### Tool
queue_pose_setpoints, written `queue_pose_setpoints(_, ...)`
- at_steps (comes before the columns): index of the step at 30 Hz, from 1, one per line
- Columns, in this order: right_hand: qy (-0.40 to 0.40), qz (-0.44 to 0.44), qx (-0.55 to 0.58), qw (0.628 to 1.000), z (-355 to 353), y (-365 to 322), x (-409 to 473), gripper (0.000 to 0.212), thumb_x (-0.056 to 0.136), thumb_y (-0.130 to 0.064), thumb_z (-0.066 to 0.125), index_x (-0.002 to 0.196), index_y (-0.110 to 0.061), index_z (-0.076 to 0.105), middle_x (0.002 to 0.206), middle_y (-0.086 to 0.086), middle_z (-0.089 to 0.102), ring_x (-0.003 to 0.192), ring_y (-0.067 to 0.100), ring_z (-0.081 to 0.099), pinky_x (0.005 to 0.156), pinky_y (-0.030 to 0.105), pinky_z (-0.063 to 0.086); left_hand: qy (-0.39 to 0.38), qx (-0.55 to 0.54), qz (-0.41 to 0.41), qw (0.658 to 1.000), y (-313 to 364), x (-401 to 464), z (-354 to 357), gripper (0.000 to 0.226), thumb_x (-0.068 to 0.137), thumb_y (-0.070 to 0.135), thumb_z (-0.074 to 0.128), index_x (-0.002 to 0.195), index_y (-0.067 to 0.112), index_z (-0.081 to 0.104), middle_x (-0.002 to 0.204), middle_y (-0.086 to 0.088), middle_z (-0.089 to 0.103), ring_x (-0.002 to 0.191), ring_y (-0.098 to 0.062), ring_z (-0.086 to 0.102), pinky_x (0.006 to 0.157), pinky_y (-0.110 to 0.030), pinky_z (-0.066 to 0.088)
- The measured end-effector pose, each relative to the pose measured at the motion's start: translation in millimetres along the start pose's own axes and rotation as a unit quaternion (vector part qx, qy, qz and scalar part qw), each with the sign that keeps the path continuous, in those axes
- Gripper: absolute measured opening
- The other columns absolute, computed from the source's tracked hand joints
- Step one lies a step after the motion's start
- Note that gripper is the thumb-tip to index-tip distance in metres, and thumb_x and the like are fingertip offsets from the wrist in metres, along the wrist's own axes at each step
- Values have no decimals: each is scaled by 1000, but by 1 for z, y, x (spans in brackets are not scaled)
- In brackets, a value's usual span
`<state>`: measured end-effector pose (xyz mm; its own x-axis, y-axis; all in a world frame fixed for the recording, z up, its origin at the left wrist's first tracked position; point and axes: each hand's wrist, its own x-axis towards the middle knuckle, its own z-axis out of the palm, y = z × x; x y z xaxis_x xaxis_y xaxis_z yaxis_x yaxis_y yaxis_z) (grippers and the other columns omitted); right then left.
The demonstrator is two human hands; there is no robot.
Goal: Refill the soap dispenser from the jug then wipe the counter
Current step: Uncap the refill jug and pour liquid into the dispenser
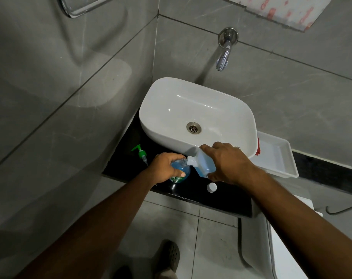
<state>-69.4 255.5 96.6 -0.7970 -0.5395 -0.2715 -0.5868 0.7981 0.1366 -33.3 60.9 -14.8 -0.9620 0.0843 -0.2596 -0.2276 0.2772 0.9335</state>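
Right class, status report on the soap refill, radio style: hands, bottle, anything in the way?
Left hand steadying dispenser bottle on counter. Right hand tipping jug, spout at bottle mouth. Pump and jug cap lying aside, clear.

1. We see the dispenser bottle (179,172) in our left hand (167,168), standing on the surface (227,195).
2. The jug (201,165), in our right hand (229,164), tilts between both hands, its spout at the bottle's mouth.
3. The pump (141,154) lies left of our left hand.
4. The cap (211,187) lies just before our right hand.
5. The basin (197,117) sits behind both hands; the tray (279,158) lies right of our right hand.
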Motion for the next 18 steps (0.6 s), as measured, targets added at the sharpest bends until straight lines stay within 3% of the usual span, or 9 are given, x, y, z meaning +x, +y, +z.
queue_pose_setpoints(18, -2, -6, -10, 1000, -2, 0, 1, 92, 68, -44, 79, 143, -26, 29, 119, 7, 55, 106, 28, 54, 90, 46, 49, -4, 5, 5, 1000, 1, -1, 0, 61, 66, 6, 84, 123, 15, 63, 119, -2, 68, 108, -16, 64, 99, -40, 50)
